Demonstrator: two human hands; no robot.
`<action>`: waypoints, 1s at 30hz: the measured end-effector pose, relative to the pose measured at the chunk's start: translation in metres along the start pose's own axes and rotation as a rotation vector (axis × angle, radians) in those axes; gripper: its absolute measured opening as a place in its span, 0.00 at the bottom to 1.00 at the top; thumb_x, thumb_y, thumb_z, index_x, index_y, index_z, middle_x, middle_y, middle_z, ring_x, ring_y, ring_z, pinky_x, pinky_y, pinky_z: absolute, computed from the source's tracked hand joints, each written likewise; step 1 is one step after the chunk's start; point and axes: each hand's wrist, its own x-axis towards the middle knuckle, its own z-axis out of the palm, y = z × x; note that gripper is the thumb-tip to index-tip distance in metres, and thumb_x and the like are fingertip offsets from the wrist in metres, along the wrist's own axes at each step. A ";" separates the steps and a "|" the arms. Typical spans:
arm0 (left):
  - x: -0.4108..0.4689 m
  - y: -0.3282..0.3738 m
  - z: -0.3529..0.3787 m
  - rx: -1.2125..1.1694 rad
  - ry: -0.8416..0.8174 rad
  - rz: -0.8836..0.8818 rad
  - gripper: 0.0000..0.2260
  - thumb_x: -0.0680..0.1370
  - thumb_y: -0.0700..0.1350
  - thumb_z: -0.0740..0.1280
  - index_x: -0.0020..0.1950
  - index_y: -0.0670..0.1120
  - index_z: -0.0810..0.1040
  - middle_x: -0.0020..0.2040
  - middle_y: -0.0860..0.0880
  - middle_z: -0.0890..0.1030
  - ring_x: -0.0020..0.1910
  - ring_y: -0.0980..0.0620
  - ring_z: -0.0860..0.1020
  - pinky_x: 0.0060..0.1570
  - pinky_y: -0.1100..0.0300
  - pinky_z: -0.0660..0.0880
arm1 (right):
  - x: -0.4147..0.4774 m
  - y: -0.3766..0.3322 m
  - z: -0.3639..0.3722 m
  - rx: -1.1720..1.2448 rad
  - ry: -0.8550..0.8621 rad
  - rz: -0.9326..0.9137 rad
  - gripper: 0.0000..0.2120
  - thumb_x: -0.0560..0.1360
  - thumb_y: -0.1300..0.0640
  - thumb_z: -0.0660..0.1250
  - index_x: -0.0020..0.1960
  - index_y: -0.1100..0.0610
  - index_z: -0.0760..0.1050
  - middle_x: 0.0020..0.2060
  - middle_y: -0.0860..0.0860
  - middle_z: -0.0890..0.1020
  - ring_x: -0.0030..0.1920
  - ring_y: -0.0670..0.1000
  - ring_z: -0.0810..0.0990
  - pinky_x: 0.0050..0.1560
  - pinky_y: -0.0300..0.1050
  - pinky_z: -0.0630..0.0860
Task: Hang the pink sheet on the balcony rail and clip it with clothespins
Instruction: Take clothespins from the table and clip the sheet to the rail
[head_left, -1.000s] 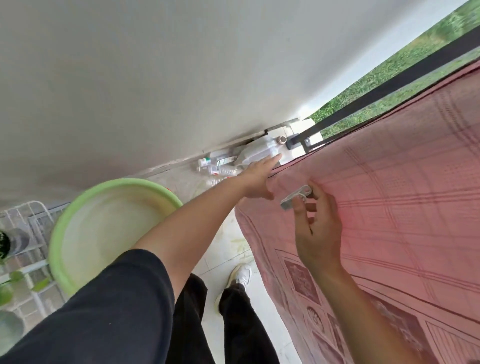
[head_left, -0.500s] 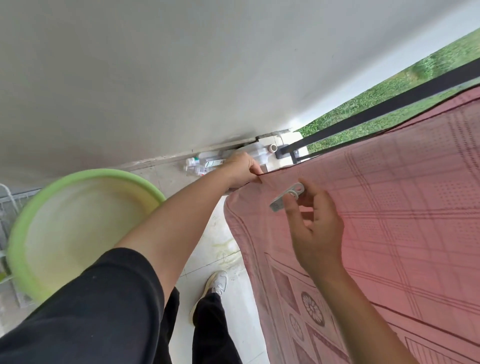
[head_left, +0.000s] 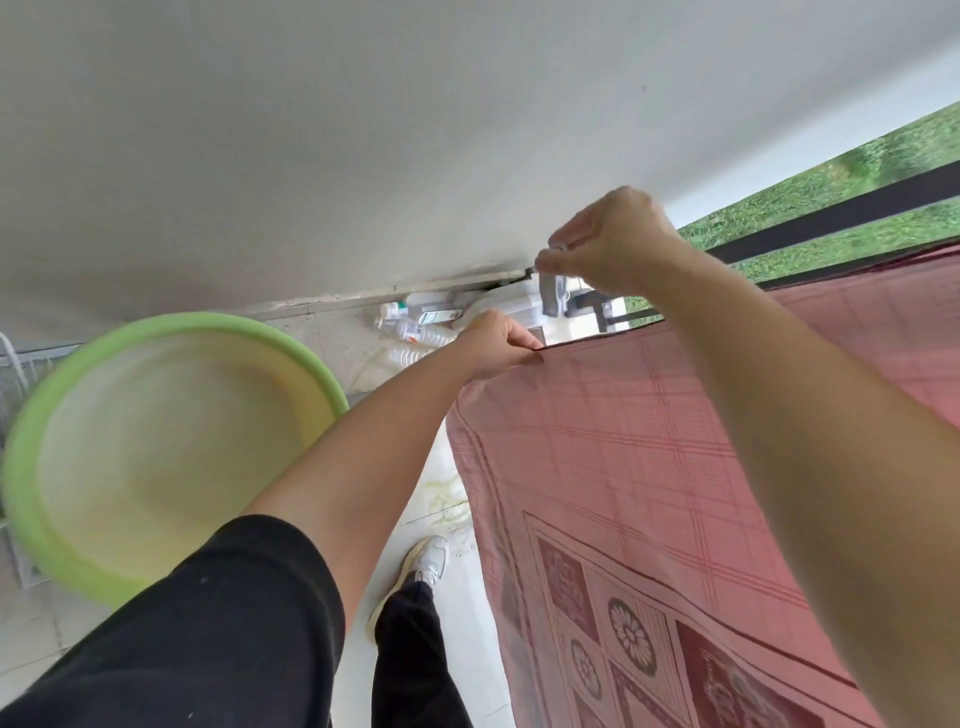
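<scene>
The pink sheet (head_left: 613, 441) with a checked and flower pattern hangs over the black balcony rail (head_left: 831, 213) on the right. My left hand (head_left: 493, 343) pinches the sheet's top corner at the rail's end near the wall. My right hand (head_left: 608, 249) is raised above that corner and pinches a grey clothespin (head_left: 550, 293), which points down a little above the sheet's edge. The rail under the sheet is hidden.
A green plastic basin (head_left: 171, 452) stands at the left on the tiled floor. Several plastic bottles (head_left: 421, 322) lie by the white wall (head_left: 363, 130). My shoe (head_left: 426, 566) is beside the hanging sheet. Grass shows beyond the rail.
My right hand lifted off the sheet and carried the clothespin up above the corner. My left hand closed on the sheet's corner and holds it.
</scene>
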 end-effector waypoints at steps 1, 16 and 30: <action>0.001 -0.001 0.000 0.006 -0.007 0.005 0.09 0.72 0.47 0.76 0.50 0.44 0.86 0.44 0.52 0.85 0.44 0.55 0.80 0.51 0.56 0.78 | 0.005 0.006 0.006 -0.041 -0.038 0.007 0.13 0.70 0.50 0.78 0.52 0.55 0.85 0.46 0.49 0.86 0.42 0.47 0.84 0.46 0.39 0.80; 0.008 -0.009 -0.004 -0.029 -0.040 -0.012 0.10 0.70 0.50 0.77 0.44 0.45 0.86 0.31 0.53 0.79 0.31 0.59 0.71 0.34 0.66 0.69 | 0.021 0.031 0.049 -0.153 -0.172 0.020 0.07 0.71 0.58 0.76 0.49 0.54 0.86 0.48 0.52 0.85 0.45 0.53 0.84 0.51 0.47 0.82; -0.003 -0.008 -0.004 0.007 0.010 -0.027 0.09 0.73 0.44 0.74 0.32 0.52 0.83 0.25 0.58 0.73 0.24 0.62 0.68 0.29 0.69 0.66 | 0.014 0.041 0.057 -0.318 -0.222 0.003 0.27 0.75 0.43 0.69 0.65 0.62 0.74 0.60 0.58 0.79 0.60 0.58 0.77 0.57 0.52 0.76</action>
